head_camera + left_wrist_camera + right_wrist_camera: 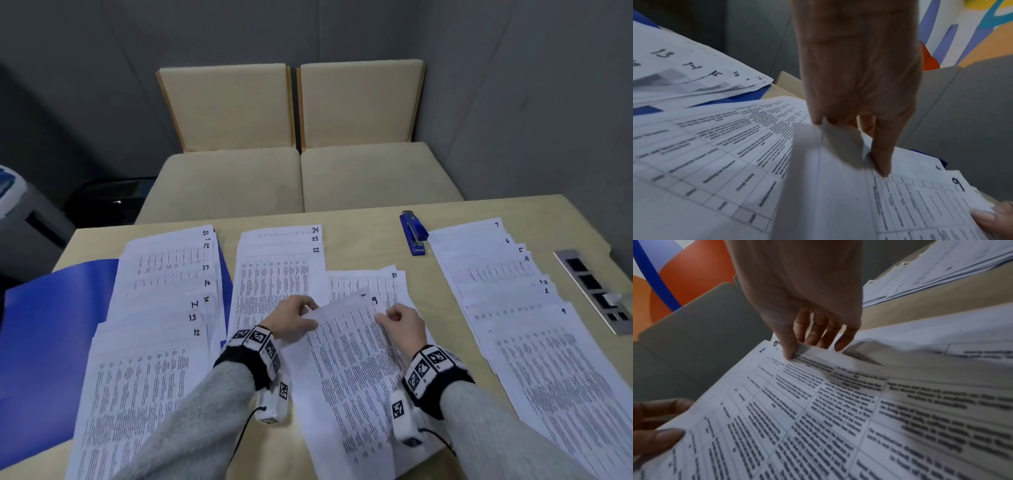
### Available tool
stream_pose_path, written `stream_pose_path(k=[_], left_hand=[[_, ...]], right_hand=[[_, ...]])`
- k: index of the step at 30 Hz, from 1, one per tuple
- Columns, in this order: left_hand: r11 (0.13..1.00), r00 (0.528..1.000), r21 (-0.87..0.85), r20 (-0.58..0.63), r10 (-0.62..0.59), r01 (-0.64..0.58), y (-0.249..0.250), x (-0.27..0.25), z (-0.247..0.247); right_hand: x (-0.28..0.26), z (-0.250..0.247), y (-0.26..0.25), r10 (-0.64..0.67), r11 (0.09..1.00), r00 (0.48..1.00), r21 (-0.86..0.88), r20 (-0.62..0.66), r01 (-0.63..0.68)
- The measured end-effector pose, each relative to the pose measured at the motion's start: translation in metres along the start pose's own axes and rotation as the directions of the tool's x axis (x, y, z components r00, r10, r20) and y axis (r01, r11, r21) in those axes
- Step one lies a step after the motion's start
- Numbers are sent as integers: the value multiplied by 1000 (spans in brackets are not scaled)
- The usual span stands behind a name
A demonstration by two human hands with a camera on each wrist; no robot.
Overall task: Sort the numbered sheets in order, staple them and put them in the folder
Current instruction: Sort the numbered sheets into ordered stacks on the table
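Blue stapler (413,233) near table (359,214) far edge, blue folder (51,325) under left stack, left hand (296,320) and right hand (404,325) pinching sheet 9 (352,359) top corners, printed tables.

blue folder (51,325), blue stapler (413,232), white sheets (147,359), beige table (359,219)

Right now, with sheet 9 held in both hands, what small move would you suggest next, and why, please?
Probably lift sheet 9 off the sheet under it and set it aside until 8 turns up. The left hand and right hand pinch its upper corners. The right-hand pile shows corner numbers up to 7, while the left pile starts at 12, so 9 seems to fit neither pile yet.
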State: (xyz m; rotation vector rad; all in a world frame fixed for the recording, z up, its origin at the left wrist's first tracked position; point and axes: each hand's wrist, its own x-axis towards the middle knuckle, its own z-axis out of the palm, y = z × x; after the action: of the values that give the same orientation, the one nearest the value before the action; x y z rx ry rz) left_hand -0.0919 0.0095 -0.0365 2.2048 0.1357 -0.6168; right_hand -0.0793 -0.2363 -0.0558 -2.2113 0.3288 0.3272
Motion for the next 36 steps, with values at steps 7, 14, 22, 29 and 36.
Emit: stream_pose_path(k=[7, 14, 22, 29, 36], left_hand=[[993, 996, -82, 42, -83, 87, -2, 5, -3], [999, 998, -39, -59, 9, -11, 4, 12, -5], [969, 993, 232, -58, 104, -88, 15, 25, 0], [952, 994, 295, -53, 100, -80, 16, 28, 3], [970, 999, 241, 18, 30, -33, 21, 22, 5]], right_hand=[[-7, -9, -4, -71, 997, 997, -11, -16, 71], [-7, -19, -1, -52, 999, 998, -8, 42, 53], [-5, -18, -4, 30, 996, 999, 82, 24, -32], [-2, -18, 7, 43, 998, 984, -41, 173, -37], [10, -23, 13, 59, 998, 968, -44, 243, -50]])
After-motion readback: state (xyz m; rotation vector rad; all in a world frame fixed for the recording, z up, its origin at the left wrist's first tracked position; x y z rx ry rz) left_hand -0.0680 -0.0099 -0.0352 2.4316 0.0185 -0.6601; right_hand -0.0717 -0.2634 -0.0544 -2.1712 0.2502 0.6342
